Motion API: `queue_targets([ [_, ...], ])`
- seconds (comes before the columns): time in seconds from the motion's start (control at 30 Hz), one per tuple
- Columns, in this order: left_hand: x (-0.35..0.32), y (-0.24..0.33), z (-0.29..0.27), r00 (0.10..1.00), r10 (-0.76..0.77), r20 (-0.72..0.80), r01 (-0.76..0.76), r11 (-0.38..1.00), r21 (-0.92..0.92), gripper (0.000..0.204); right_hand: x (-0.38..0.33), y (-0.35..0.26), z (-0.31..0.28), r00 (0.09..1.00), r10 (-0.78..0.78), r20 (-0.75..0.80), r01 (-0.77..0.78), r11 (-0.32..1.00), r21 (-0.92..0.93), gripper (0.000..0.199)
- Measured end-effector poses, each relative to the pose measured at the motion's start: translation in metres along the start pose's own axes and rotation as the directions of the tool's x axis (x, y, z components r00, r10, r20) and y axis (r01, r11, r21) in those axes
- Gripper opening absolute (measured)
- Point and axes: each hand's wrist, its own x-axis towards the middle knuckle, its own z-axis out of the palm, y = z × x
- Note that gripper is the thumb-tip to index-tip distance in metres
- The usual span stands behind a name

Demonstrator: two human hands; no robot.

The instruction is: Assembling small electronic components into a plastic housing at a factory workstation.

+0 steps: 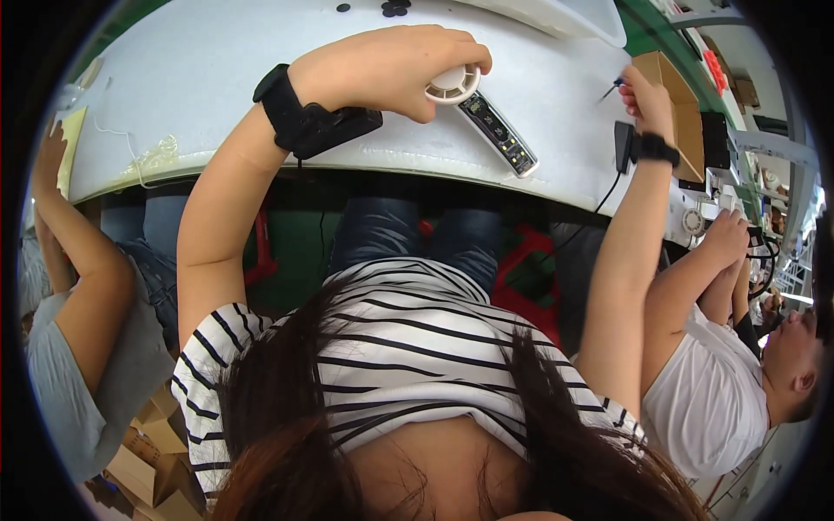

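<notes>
Gripping a round white fan part (453, 84) on the white table (200, 69), the left hand (391, 69) sits near the table's front edge, a dark strip (499, 133) jutting beside it. The right hand (647, 102) pinches a thin tool (611, 88) near a cardboard box (682, 104); bare tabletop lies leftward.

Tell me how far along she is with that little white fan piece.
Mid-assembly, by the look of it. The left hand holds the round white fan part against its dark circuit strip on the white table. The right hand grips a thin tool, not yet applied.
</notes>
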Motion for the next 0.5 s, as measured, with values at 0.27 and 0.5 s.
queue_targets([
  [0.27,0.009,-0.006,-0.014,0.997,0.046,0.063,-0.041,0.996,-0.081,0.051,-0.178,-0.069,0.049,0.758,-0.65,-0.053,0.599,0.661,0.452,0.015],
  [0.5,0.012,-0.007,-0.013,0.995,0.035,0.09,-0.017,0.983,-0.185,0.052,-0.174,-0.087,0.075,0.693,-0.721,-0.004,0.664,0.636,0.393,0.012],
])
